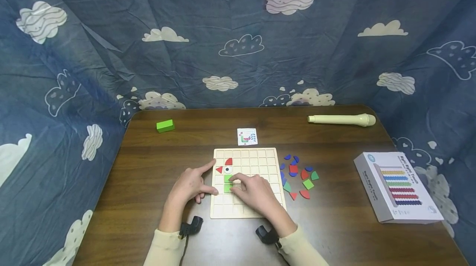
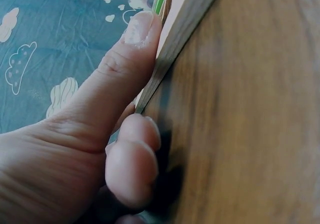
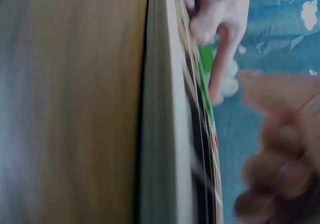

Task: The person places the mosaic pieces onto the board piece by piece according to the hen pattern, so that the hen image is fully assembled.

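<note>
Blue cloud-print cloth (image 1: 238, 30) hangs behind and round the sides. Brown wooden counter (image 1: 156, 220) fills the lower half of the head view. Boxed abacus toy (image 1: 399, 187) lies at 3 o'clock near the counter's right edge. Wooden grid board (image 1: 260, 158) sits mid-counter, just in front of the person. Cream recorder (image 1: 342, 119) lies at 1 o'clock, well apart from the board. Left hand (image 1: 191, 185) rests at the board's left edge, index finger stretched toward the red triangle piece (image 1: 219, 169), thumb pressed flat against the board's side; the left wrist view shows the thumb (image 2: 125, 69) on the edge, other fingers curled under and holding nothing. Right hand (image 1: 256, 191) lies on the board, fingertips bent down onto the green piece (image 1: 227, 183) in the left columns; pinching or only pressing, cannot tell. Right wrist view is blurred. Loose coloured pieces (image 1: 297, 177) are scattered just beside the board at 3 o'clock. Green block (image 1: 165, 125) sits at 10 o'clock, far from the board. Pattern card (image 1: 247, 136) lies just beyond the board at 12 o'clock. A red quarter-round (image 1: 228, 161) and an eye tile (image 1: 228, 169) sit above the green piece.
</note>
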Tool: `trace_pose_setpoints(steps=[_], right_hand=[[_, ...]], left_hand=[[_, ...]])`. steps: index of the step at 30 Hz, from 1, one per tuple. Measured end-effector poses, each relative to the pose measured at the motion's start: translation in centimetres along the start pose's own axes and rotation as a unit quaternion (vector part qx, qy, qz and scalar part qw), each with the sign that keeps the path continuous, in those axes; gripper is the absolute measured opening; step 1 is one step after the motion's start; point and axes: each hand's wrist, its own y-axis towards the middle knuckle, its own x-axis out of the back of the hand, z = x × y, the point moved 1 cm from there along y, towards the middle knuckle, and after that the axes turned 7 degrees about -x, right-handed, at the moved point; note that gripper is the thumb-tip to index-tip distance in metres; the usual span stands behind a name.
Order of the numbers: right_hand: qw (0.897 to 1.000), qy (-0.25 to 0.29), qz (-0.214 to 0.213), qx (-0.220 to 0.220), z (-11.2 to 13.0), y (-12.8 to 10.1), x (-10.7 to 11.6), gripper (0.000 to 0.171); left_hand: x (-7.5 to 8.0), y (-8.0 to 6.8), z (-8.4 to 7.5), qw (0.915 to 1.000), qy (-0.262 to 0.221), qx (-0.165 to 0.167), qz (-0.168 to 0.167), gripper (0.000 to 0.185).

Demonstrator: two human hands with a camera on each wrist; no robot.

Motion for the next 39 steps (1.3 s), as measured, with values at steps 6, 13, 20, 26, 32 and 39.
trace_pose_setpoints(steps=[6,13,20,26,32,39], right_hand=[[0.994,0.104,-0.028,-0.003,-3.2,-1.1,3.6,0.022],[0.993,0.05,-0.023,-0.107,-9.6,-3.2,7.8,0.027],[0.983,-0.056,0.007,-0.173,-12.0,-4.3,8.7,0.032],[0.982,-0.081,0.012,-0.172,-12.0,-4.2,8.1,0.027],[0.983,-0.094,0.008,-0.159,-12.0,-4.0,7.8,0.023],[0.983,-0.104,-0.017,-0.149,-11.8,-3.9,7.7,0.027]], left_hand=[[0.0,0.0,-0.2,1.0,-0.007,0.005,-0.003,0.11],[0.1,0.1,0.0,1.0,-0.004,0.001,-0.005,0.11],[-0.1,0.0,0.1,0.9999,0.007,-0.01,-0.006,0.11],[-0.1,0.1,0.1,0.9999,0.008,-0.006,-0.006,0.109],[-0.1,0.1,0.1,1.0,0.005,-0.001,-0.006,0.11],[0.0,0.1,0.0,1.0,0.0,0.002,-0.002,0.11]])
